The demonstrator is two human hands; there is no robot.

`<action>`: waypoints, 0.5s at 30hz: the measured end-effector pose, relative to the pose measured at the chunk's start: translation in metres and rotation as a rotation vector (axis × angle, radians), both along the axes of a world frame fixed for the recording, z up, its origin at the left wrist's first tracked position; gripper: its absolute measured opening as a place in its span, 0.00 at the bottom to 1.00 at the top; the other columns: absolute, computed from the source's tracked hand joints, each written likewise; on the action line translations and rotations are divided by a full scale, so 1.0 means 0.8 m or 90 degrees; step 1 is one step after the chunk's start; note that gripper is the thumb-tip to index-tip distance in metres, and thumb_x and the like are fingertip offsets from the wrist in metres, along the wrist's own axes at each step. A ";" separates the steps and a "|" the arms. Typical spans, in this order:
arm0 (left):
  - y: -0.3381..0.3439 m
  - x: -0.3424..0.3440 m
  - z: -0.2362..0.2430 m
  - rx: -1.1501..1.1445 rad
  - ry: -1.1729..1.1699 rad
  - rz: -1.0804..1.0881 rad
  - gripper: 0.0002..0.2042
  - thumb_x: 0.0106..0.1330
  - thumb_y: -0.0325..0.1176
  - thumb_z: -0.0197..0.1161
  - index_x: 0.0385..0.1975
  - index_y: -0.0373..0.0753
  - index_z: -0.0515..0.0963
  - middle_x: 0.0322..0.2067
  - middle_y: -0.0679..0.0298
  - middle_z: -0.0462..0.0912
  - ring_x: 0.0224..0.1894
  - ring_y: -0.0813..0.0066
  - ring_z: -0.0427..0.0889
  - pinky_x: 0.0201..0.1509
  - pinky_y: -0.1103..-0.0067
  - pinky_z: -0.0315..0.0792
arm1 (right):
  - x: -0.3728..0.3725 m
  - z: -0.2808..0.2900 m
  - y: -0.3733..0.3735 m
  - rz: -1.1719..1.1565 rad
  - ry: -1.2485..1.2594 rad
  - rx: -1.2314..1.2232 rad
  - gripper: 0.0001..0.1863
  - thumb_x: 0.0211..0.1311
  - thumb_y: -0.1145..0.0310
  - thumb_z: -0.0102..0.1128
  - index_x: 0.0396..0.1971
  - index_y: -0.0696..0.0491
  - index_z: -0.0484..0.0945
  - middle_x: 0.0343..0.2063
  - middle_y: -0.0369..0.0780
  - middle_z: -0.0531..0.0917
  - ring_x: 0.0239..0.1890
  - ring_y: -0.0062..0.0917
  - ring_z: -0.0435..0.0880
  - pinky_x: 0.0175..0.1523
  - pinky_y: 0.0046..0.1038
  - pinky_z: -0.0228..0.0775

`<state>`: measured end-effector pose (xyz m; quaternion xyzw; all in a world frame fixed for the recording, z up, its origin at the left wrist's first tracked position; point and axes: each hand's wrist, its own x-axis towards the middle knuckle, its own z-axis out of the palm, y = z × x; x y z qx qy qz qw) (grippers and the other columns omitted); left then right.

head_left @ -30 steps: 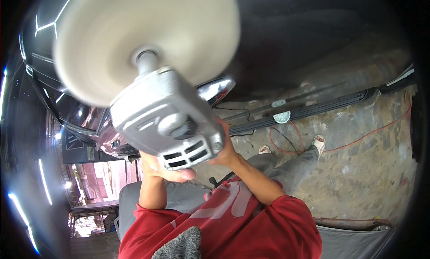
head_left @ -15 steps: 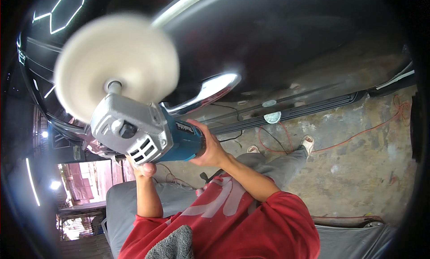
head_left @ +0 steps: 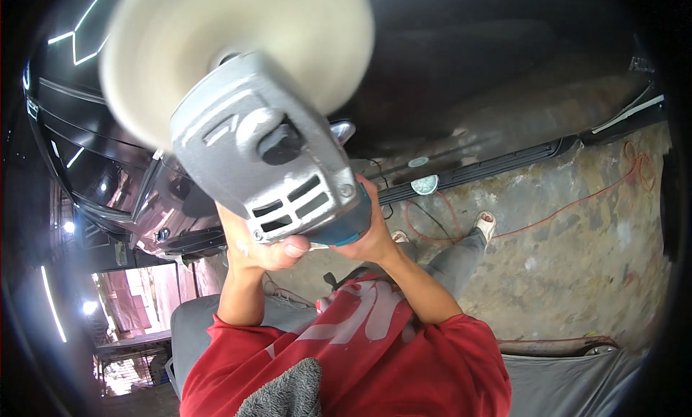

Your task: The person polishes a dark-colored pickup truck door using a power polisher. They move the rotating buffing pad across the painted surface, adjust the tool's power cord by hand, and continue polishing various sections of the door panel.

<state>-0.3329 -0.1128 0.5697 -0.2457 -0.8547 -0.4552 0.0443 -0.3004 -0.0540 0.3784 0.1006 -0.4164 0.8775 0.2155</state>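
Note:
Both my hands hold a polisher (head_left: 245, 150) with a silver gear head and a blue body, raised in front of me. Its round cream pad (head_left: 310, 35) is blurred, as if spinning. My left hand (head_left: 259, 240) grips beside the gear head, thumb in sight and other fingers hidden behind it. Around the blue body closes my right hand (head_left: 375, 233). Beyond the pad lies a glossy black car panel (head_left: 490, 64); whether the pad touches it cannot be told. The gear head and pad cover most of a chrome door handle (head_left: 344, 131).
A dark side step (head_left: 497, 168) runs along the car's lower edge. A pale green bowl (head_left: 425, 185) sits by it. An orange-red hose (head_left: 569, 214) crosses the stained floor near my sandalled foot (head_left: 486, 226). Grey covers (head_left: 577, 381) lie behind me; a grey towel (head_left: 288, 395) hangs on my shirt.
The polisher has come closer to the view and shifted up and right, with both hands still on it. It now hides most of the door handle.

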 end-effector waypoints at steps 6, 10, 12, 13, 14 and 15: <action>-0.102 0.011 -0.014 -0.018 0.036 0.100 0.50 0.41 0.63 0.70 0.55 0.27 0.58 0.45 0.57 0.73 0.45 0.70 0.76 0.48 0.76 0.72 | -0.001 0.016 -0.031 0.035 -0.005 0.081 0.51 0.35 0.72 0.73 0.63 0.50 0.51 0.48 0.49 0.75 0.49 0.44 0.77 0.52 0.35 0.69; -0.199 0.013 -0.027 -0.046 0.110 0.154 0.53 0.44 0.69 0.63 0.59 0.29 0.52 0.47 0.56 0.71 0.47 0.67 0.75 0.51 0.73 0.71 | -0.007 0.025 -0.067 0.083 0.017 0.082 0.51 0.36 0.72 0.73 0.63 0.50 0.51 0.48 0.49 0.75 0.48 0.44 0.77 0.51 0.35 0.70; -0.228 0.011 -0.023 -0.049 0.105 0.166 0.54 0.44 0.70 0.62 0.60 0.31 0.52 0.48 0.56 0.71 0.48 0.67 0.75 0.51 0.73 0.71 | -0.014 0.024 -0.087 0.107 0.014 0.091 0.51 0.36 0.72 0.72 0.63 0.49 0.51 0.47 0.49 0.76 0.47 0.44 0.78 0.50 0.35 0.70; -0.234 0.011 -0.020 -0.069 0.114 0.164 0.54 0.44 0.70 0.62 0.60 0.30 0.52 0.48 0.56 0.71 0.48 0.67 0.75 0.51 0.73 0.71 | -0.017 0.022 -0.097 0.107 0.017 0.086 0.51 0.36 0.72 0.72 0.63 0.49 0.51 0.47 0.49 0.76 0.47 0.44 0.78 0.50 0.35 0.70; -0.240 0.011 -0.018 -0.089 0.123 0.163 0.54 0.44 0.69 0.62 0.59 0.29 0.52 0.48 0.56 0.71 0.47 0.67 0.75 0.51 0.73 0.71 | -0.020 0.019 -0.108 0.127 0.027 0.066 0.52 0.35 0.72 0.74 0.62 0.52 0.51 0.50 0.48 0.74 0.51 0.39 0.75 0.54 0.33 0.67; -0.238 0.011 -0.014 -0.118 0.130 0.143 0.52 0.44 0.68 0.64 0.58 0.29 0.54 0.46 0.56 0.72 0.46 0.68 0.76 0.50 0.75 0.72 | -0.023 0.017 -0.118 0.147 0.039 0.045 0.52 0.34 0.72 0.76 0.62 0.55 0.52 0.53 0.47 0.71 0.55 0.34 0.73 0.58 0.31 0.64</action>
